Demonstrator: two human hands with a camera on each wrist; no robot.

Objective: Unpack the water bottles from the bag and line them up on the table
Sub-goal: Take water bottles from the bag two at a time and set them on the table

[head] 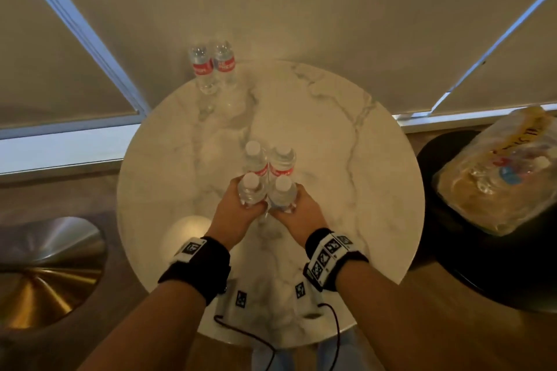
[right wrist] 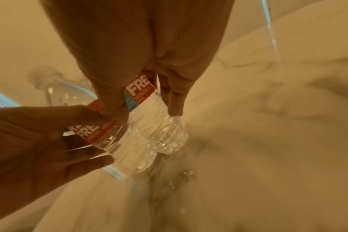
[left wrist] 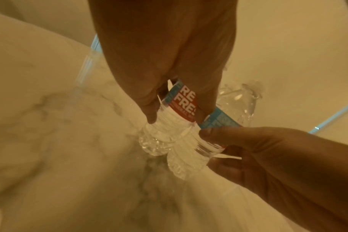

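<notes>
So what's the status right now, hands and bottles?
Left hand, right hand each grip one bottle. Two stand just beyond, two at far edge. Bag aside. Nothing blocking.

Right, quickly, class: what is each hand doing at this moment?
Left hand: grips a water bottle.
Right hand: grips another water bottle.

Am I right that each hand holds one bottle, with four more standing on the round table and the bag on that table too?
Not the bag: the head view shows it on a dark stool right of the table. The rest holds.
</notes>
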